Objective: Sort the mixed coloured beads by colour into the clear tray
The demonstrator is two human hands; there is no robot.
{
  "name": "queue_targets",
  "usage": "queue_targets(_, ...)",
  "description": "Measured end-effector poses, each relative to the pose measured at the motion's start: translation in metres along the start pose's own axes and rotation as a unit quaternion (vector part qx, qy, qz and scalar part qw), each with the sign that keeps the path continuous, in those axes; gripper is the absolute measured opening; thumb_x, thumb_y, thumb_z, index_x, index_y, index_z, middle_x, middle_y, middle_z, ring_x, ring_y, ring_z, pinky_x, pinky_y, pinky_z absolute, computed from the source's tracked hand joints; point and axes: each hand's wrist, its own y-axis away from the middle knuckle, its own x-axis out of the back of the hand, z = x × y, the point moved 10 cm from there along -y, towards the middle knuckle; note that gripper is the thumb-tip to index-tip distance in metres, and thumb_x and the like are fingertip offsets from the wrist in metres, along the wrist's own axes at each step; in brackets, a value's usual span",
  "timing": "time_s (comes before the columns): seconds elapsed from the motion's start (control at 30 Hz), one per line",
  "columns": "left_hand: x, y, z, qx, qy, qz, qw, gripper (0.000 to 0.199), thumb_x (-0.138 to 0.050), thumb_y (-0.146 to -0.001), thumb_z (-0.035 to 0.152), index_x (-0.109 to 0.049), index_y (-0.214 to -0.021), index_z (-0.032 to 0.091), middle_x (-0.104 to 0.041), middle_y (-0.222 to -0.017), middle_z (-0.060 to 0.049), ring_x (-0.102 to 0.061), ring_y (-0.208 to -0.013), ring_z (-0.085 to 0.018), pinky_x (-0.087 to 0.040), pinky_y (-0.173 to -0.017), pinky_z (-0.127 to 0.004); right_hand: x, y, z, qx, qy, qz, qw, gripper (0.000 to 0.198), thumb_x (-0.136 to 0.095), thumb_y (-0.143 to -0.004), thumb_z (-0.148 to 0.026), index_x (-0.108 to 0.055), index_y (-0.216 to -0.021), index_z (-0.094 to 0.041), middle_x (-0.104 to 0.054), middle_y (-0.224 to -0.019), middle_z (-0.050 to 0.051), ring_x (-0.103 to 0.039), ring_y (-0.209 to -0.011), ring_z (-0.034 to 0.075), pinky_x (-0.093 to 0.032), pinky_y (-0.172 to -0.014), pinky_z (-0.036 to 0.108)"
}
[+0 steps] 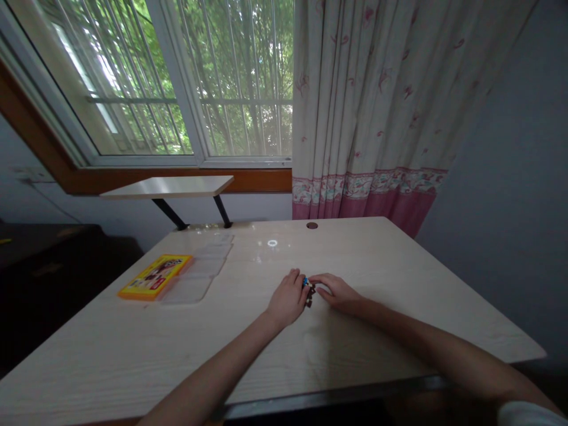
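Note:
Over the middle of the table, my left hand (288, 300) has its fingers curled round a small blue piece (305, 282), which shows at the fingertips. Several small dark brown pieces (309, 303), like toy building bricks, lie close under its thumb; they are too small to make out singly. My right hand (338, 292) comes in from the right. Its index finger reaches to the edge of these pieces, and a gap shows between that finger and the thumb. Whether the fingertips touch a piece cannot be made out.
On the left of the pale wooden table (248, 337) lies a yellow and orange box (155, 277) beside clear plastic trays (199, 272). A small raised shelf (177, 186) stands at the back left. A round cable hole (312, 225) is near the back edge, below the curtain (355, 118).

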Motion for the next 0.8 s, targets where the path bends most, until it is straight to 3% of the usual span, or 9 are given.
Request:
queue_targets(0.37,0.003,-0.001,0.000,0.015,0.029,0.022,0.999,0.038,-0.026,-0.089,0.037,-0.045,-0.115,0.016,-0.047,-0.122,-0.012,-0.039,-0.119,-0.022,-0.032,-0.100,-0.041,0.009,-0.001,0.010,-0.029,0.027,0.047,0.998,0.027,-0.049,-0.078,-0.022,-0.057,-0.103,-0.017,-0.063,-0.100,0.008,-0.056,-0.094,0.017,-0.042,-0.086,0.033)
queue_targets(0.8,0.024,0.001,-0.022,0.043,0.188,0.055,0.980,0.042,-0.022,-0.090,0.039,-0.054,-0.104,0.016,-0.057,-0.111,-0.008,-0.050,-0.106,-0.016,-0.036,-0.097,-0.032,0.010,-0.001,0.010,-0.022,0.026,0.042,0.999,0.026,-0.048,-0.080,-0.023,-0.057,-0.103,-0.017,-0.063,-0.100,0.008,-0.055,-0.094,0.017,-0.042,-0.086,0.032)
